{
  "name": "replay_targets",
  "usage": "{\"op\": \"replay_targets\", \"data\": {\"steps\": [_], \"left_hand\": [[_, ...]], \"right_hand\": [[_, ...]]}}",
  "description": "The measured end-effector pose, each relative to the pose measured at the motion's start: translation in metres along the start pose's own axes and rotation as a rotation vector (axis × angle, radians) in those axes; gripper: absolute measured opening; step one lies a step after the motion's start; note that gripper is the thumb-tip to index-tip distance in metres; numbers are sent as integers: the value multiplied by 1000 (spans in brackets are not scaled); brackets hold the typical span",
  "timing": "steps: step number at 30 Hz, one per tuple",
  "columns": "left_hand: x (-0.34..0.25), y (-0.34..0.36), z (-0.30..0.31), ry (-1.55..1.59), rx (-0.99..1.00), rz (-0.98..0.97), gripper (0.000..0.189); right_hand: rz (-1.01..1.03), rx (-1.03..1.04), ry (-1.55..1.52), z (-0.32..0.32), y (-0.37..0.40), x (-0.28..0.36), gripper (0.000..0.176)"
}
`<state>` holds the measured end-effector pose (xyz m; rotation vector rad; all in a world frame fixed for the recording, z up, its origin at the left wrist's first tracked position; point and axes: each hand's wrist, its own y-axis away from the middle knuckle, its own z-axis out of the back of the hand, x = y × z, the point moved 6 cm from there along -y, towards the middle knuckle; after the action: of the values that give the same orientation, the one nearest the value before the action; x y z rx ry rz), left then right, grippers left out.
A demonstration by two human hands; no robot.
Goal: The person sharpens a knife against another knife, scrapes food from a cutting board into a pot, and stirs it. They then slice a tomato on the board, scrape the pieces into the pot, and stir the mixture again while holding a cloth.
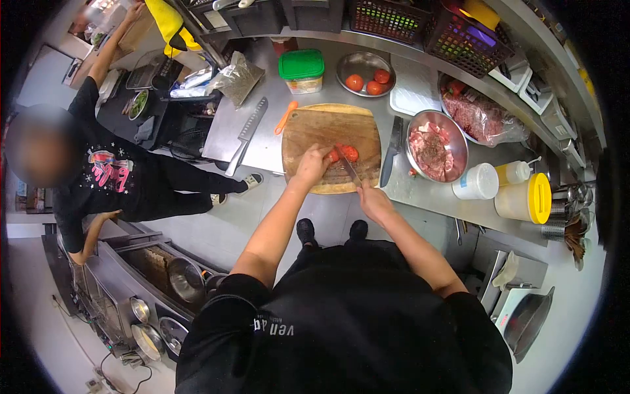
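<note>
The left hand (314, 164) steadies a red tomato (346, 153) on a round wooden cutting board (328, 128). The right hand (374, 200) grips a knife (350, 171), its blade at the tomato. Just right of the board sits a metal bowl of meat (436, 146). A cleaver (248, 133) lies to the left. Another person (125, 177) stands further left.

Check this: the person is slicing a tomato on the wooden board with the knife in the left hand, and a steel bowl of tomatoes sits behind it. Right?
Not quite. The head view shows the knife in the right hand; the left hand steadies the tomato on the wooden board. The steel bowl of tomatoes does sit behind it.
</note>
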<state>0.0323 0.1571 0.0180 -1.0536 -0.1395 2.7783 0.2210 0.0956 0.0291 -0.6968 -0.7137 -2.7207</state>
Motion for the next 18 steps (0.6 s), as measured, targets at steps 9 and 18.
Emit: {"op": "replay_targets", "data": {"steps": [9,18], "left_hand": [[10,-7,-11,-27,34,-46,34],[10,-5,-10,-27,-23,-75,37]], "right_hand": [[-15,39,57,15,4,4,31],[-67,42,-89,10,-28,14,32]]}}
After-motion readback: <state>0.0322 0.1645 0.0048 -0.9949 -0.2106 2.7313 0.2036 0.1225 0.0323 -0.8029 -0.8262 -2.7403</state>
